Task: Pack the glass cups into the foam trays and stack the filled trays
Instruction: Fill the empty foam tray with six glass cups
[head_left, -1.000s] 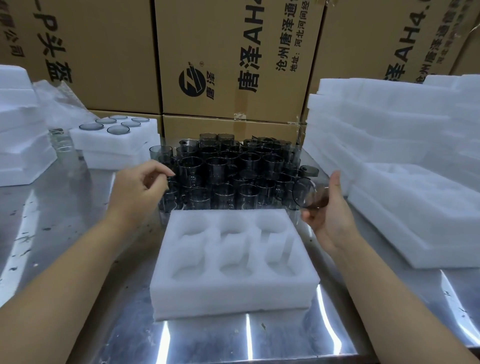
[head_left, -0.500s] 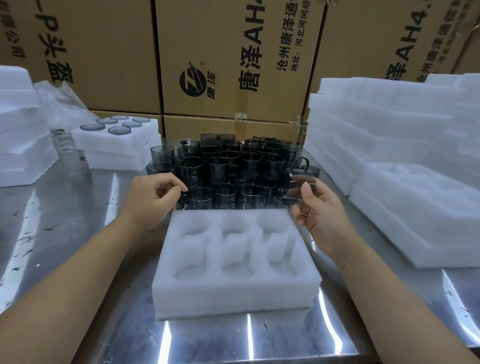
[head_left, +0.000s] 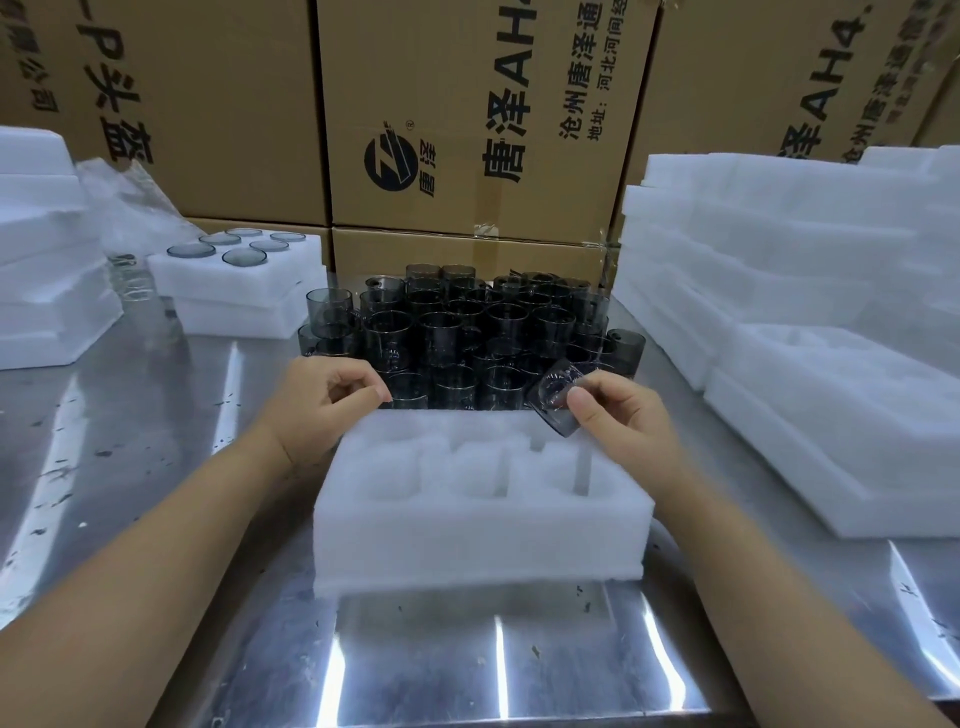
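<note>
A: The right hand, what has it got?
B: It grips one smoky glass cup between thumb and fingers. The cup is tilted and sits just above the far right corner of the foam tray.
A: And the left hand?
B: Its fingers are curled, with the thumb tip close to the forefinger, at the tray's far left corner. I cannot tell whether it pinches anything.
A: What about the tray itself?
B: Its pockets show bare white foam, three across the near row. It sits flat on the metal table, between the two forearms.
A: Where are the other cups?
B: A dense cluster of grey glass cups stands upright on the table just behind the tray, and a few handles are visible. The held cup is at the cluster's near right edge.
A: And farther out?
B: At the back left, a filled tray lies on top of another tray, with round cup rims showing in its pockets. Beside it is crumpled clear plastic, and at the left edge a stack of white foam pieces. On the right stands a tall pile of empty foam trays, with a single tray lying lower and nearer. Brown cardboard boxes with black print close off the back.
</note>
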